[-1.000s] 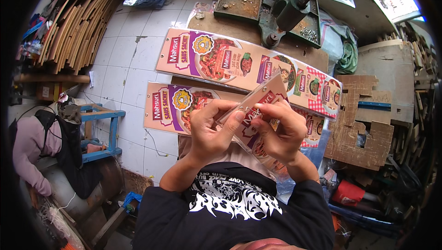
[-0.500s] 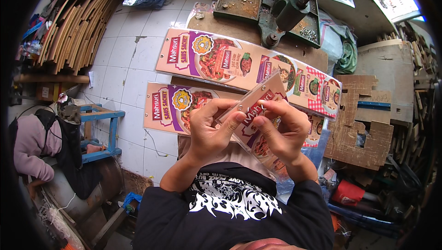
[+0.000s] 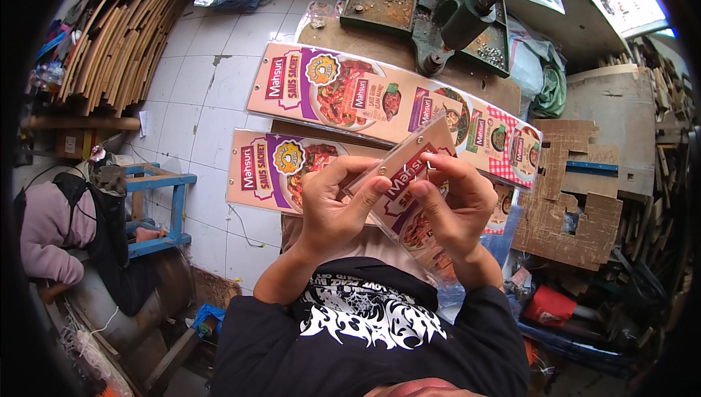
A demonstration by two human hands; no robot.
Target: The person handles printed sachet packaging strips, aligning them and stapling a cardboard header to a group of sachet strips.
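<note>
My left hand (image 3: 332, 196) is closed on one corner of a long printed strip (image 3: 409, 214), thumb on its face. The strip is peach and purple with food pictures, has a clear glossy cover and small metal eyelets at its short edge, and slants down toward my lap. Over its face, my right hand (image 3: 460, 203) pinches a small thin pale piece (image 3: 426, 166) between thumb and forefinger; its kind is too small to tell. Beyond my hands lie two stacks of similar strips, a far stack (image 3: 343, 94) and a near stack (image 3: 255, 170), the near one partly hidden by my hands.
A dark green hand press (image 3: 467, 24) with trays of small metal parts stands at the far side of the board. Cut brown boards (image 3: 577, 200) lie at right. Wooden slats (image 3: 124, 39) are stacked far left. Another person's sleeve (image 3: 55, 229) shows at left, beside a blue frame (image 3: 175, 211).
My right thumb and forefinger have shifted slightly right, drawing the small pale piece away from the strip's face. My left hand and the strip stay almost still.
</note>
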